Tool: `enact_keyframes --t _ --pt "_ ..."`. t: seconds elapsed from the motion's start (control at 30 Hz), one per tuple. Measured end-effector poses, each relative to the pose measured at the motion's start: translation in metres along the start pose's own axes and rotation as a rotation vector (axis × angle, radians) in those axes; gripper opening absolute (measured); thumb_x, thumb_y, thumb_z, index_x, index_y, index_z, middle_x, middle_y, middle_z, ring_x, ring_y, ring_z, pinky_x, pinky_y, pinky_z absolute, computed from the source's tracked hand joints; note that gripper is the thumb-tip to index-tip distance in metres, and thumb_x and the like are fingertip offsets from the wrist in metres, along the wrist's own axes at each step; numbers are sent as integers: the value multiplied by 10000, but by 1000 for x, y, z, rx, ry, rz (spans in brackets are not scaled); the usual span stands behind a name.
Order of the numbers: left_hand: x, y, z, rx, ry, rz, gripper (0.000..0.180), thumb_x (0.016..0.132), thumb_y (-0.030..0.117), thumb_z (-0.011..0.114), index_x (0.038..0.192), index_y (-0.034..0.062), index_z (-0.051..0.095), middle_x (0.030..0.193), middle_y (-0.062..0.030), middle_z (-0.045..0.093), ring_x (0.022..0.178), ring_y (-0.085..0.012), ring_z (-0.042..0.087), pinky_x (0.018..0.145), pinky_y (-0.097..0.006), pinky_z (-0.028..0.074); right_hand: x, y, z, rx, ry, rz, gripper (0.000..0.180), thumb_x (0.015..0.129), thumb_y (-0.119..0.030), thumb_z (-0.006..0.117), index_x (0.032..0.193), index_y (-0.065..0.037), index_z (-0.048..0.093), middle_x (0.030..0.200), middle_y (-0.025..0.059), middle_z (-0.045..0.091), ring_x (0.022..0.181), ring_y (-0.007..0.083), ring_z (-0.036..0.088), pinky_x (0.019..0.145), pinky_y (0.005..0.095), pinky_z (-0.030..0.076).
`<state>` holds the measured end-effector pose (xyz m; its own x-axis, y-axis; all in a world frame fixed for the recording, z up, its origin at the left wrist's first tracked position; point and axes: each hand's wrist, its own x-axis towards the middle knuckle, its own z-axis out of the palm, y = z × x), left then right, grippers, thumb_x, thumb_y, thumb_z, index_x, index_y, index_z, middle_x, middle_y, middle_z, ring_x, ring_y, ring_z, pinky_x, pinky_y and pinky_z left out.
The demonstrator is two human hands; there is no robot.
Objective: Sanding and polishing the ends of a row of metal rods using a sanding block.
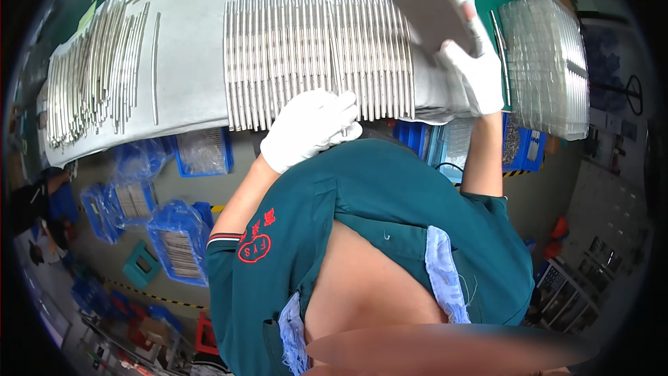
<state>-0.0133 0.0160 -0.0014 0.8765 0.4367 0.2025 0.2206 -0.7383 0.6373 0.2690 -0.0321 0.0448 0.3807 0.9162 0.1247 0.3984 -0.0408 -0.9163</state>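
Two side-by-side groups of slim silver metal rods (278, 49) lie in parallel on the white-covered table (188, 63). My left hand (313, 125), in a white glove, is at their near ends with its fingers curled closed. Between the fingers shows a bit of metal, seemingly the end of a rod; most of it is hidden by the glove. At the right end of the row, my right hand (476, 73), gloved too, grips a flat grey rectangular slab (433, 17). The slab is tilted over the far right rods and slightly blurred.
More loose rods (97, 73) lie at the table's left, with one single rod (155, 69) apart. Clear plastic trays (546, 66) are stacked at the right. Blue crates (177, 240) with rods stand on the floor below, near a teal stool (141, 264).
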Motion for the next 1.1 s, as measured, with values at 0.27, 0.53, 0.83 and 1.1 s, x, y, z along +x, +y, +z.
enact_keyframes --t 0.27,0.53,0.83,1.1 --pt "-3 3 -4 252 104 71 373 792 259 682 1109 76 613 1133 -89 606 1047 -252 568 973 -419 411 19 38 23 100 405 -11 698 847 -97 702 1466 -49 382 1430 144 469 1270 199 477 1050 302 388" --pt "-3 2 1 328 43 27 470 790 276 696 1194 63 586 1206 -83 591 1115 -251 543 1041 -421 366 20 52 36 30 420 -92 705 838 -130 715 1451 -12 387 1407 170 491 1279 222 479 1068 313 368" --pt "-2 4 -10 404 11 -42 547 682 147 726 1191 33 562 1213 -142 546 1118 -305 516 979 -429 393 20 53 36 7 370 -83 695 840 -139 712 1455 -45 401 1363 152 532 1211 203 527 1018 298 408" --pt "-10 -3 -7 310 -20 -61 593 642 126 734 1207 53 571 1227 -138 553 1126 -307 525 943 -436 416 19 54 36 70 351 -85 682 845 -122 708 1450 -34 405 1371 151 528 1230 192 514 1028 283 398"
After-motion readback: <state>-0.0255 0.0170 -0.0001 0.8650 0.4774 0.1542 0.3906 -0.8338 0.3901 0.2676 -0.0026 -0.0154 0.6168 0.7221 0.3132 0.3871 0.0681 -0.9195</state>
